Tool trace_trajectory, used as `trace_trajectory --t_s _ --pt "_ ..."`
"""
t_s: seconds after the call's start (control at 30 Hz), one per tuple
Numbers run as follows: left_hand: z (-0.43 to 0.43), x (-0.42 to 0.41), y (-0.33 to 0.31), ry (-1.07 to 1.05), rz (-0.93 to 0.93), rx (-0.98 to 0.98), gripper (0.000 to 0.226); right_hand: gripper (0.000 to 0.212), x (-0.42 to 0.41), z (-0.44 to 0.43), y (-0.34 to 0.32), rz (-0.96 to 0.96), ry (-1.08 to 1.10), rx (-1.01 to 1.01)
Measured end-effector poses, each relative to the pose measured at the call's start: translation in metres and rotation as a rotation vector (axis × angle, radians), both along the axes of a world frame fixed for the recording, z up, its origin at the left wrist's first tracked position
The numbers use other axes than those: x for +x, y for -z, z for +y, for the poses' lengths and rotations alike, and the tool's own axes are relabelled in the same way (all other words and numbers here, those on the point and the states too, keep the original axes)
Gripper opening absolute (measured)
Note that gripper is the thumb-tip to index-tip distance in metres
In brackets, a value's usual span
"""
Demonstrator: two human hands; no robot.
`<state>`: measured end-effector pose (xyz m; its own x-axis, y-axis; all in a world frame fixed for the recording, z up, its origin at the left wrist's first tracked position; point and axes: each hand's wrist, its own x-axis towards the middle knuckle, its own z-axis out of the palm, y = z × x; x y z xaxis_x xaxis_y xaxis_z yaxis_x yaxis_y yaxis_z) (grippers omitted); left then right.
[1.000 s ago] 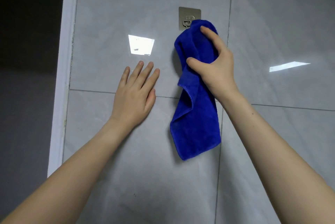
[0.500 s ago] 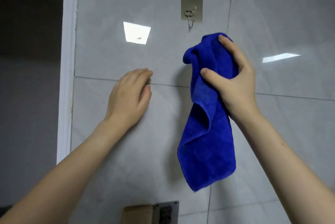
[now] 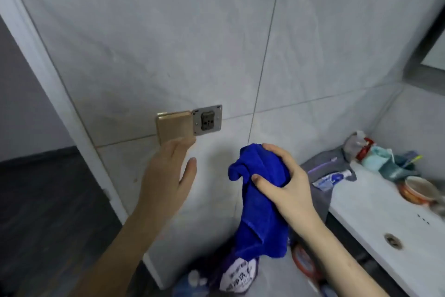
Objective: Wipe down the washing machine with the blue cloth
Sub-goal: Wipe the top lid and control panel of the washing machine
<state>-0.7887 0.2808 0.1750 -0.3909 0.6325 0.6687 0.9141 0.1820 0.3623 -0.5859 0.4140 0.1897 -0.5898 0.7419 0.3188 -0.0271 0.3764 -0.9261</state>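
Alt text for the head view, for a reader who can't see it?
The right hand grips a blue cloth bunched near its top, the rest hanging down, in front of a grey tiled wall. The left hand is open just below a wall socket; a white counter with a toothpaste tube stands to the right.

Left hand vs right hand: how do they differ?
The left hand is open, fingers straight, holding nothing; the right hand grips the blue cloth. The left hand is just below the gold cover; the right hand is lower, away from it. Both are bare, in front of the tiled wall.
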Motion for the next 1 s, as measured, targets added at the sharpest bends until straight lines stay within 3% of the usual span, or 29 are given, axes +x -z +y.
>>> trace_trajectory --t_s 0.13,0.27,0.53,0.8,1.0 --pt "-0.023 0.054 0.076 0.054 -0.226 -0.177 0.049 0.046 0.056 -0.038 0.068 -0.146 0.113 -0.17" --pt "-0.034 0.106 0.112 0.184 -0.297 -0.271 0.051 0.048 0.113 -0.072 0.096 -0.176 0.256 -0.268" --pt "-0.014 0.225 0.108 0.607 -0.091 -0.394 0.053 0.05 0.262 -0.149 0.096 -0.061 0.696 -0.282" --pt "-0.064 0.43 0.117 1.055 -0.021 -0.463 0.054 0.052 0.437 -0.291 0.098 -0.012 1.175 -0.304" --pt "-0.116 0.594 0.125 1.479 0.144 -0.547 0.053 0.052 0.548 -0.413 0.105 0.078 1.611 -0.365"
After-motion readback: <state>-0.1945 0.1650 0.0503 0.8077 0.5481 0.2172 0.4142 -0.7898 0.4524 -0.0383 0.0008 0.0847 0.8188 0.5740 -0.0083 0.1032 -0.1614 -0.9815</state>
